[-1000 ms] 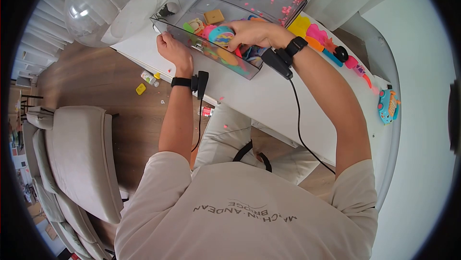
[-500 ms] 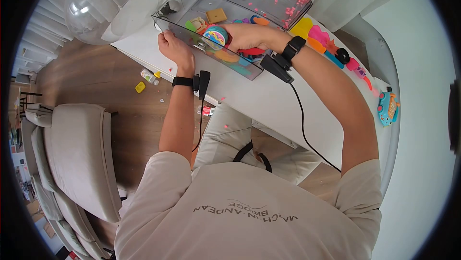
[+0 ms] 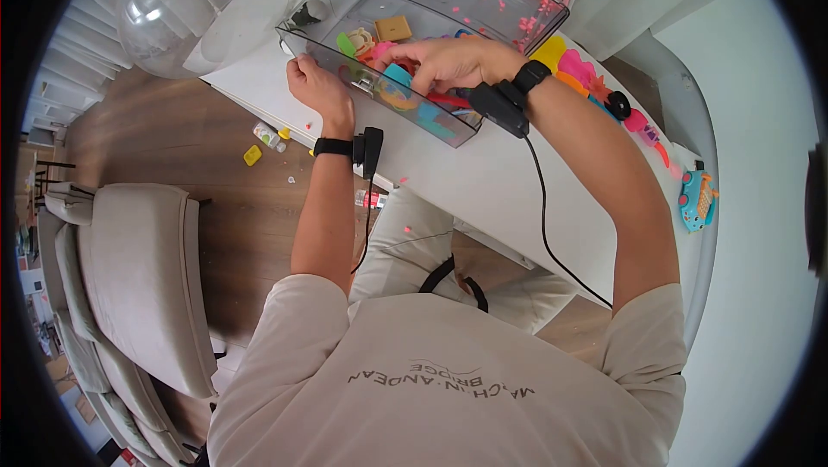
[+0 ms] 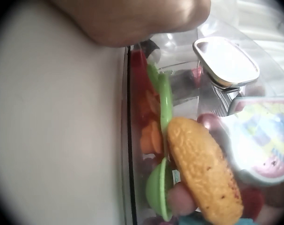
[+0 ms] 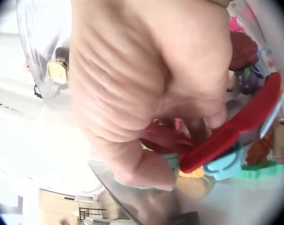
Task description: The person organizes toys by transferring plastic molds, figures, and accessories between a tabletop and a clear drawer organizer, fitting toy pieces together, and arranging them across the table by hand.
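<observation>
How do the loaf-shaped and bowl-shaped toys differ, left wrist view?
The loaf-shaped toy is tan; the bowl-shaped toy is green. The loaf-shaped toy looks bumpy, the bowl-shaped toy smooth. The loaf-shaped toy is long with rounded ends; the bowl-shaped toy is a rimmed dome. Both lie in the clear box.

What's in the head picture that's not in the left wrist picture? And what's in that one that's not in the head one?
Only the head view: the sofa, the wood floor with a yellow thing on it, and a blue and orange toy at the table's end.

Only the left wrist view: the bumpy, dotted skin of a tan toy close up, and a green cup's round side. I can't make those out in the head view.

Both: the left hand, the see-through box and the white table.
</observation>
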### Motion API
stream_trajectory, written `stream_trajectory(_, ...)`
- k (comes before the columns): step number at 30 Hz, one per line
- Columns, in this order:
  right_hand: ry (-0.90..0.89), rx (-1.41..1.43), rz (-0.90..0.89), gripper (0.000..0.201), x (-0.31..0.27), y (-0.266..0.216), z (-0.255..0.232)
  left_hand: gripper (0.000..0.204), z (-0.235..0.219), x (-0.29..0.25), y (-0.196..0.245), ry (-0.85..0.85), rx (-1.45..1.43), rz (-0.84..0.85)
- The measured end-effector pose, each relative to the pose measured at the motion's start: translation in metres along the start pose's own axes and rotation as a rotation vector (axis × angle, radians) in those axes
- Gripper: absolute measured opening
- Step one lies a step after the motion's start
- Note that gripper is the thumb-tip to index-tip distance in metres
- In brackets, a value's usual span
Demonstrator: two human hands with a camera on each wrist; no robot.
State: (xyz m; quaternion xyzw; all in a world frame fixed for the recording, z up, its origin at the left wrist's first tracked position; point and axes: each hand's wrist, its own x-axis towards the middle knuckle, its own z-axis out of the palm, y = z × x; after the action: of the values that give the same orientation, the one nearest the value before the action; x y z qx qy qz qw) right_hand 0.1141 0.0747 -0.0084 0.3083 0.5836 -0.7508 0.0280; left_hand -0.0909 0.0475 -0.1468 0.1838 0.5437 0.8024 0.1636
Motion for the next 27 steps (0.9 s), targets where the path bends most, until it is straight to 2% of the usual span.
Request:
stream_trajectory(2,0.024,-0.078,-0.002,0.075,0.002,0.001,0.000,0.029,0.003,-0.006,0.009,0.017,-0.029,-0.051)
stream_trajectory(4,0.037,-0.213,-0.092,0.077,0.008,0.007,-0.004,0.029,0.007,-0.015,0.024,0.019,-0.048,-0.071)
stream_trajectory(9,0.055,-0.118,-0.107,0.075,-0.001,-0.003,0.000,0.026,0.007,-0.016,0.030,0.003,-0.085,-0.074)
stream_trajectory(11,0.066,-0.105,-0.125,0.072,-0.005,-0.006,0.001,0.026,0.008,-0.022,0.040,0.019,-0.084,-0.134)
stream_trajectory(12,0.085,-0.141,-0.198,0.070,-0.006,-0.008,0.000,0.026,0.006,-0.017,0.031,0.016,-0.084,-0.132)
stream_trajectory(13,0.104,-0.177,-0.272,0.068,-0.007,-0.010,-0.001,0.026,0.002,-0.007,0.018,0.016,-0.100,-0.048)
stream_trajectory(14,0.105,-0.178,-0.276,0.068,-0.008,-0.010,-0.003,0.026,0.004,-0.007,0.025,0.016,-0.115,0.037)
stream_trajectory(15,0.148,-0.205,-0.316,0.067,-0.009,-0.012,-0.007,0.026,0.006,-0.007,0.032,0.013,-0.118,0.040)
stream_trajectory(17,0.196,-0.229,-0.355,0.066,-0.012,-0.012,-0.012,0.026,0.013,-0.007,0.058,0.099,-0.118,0.155)
stream_trajectory(20,0.247,-0.136,-0.394,0.070,-0.017,-0.007,-0.014,0.026,0.030,-0.011,0.098,0.050,-0.256,0.180)
stream_trajectory(21,0.285,-0.065,-0.354,0.066,-0.019,-0.007,-0.013,0.026,0.036,-0.014,0.107,0.014,-0.321,0.196)
stream_trajectory(24,0.347,0.050,-0.322,0.063,-0.025,-0.009,-0.008,0.025,0.056,-0.027,0.123,-0.070,-0.281,0.249)
stream_trajectory(26,0.369,0.095,-0.326,0.063,-0.031,-0.014,-0.002,0.025,0.065,-0.036,0.124,-0.124,-0.259,0.223)
stream_trajectory(27,0.358,0.090,-0.394,0.064,-0.034,-0.019,0.001,0.025,0.068,-0.040,0.124,-0.174,-0.234,0.196)
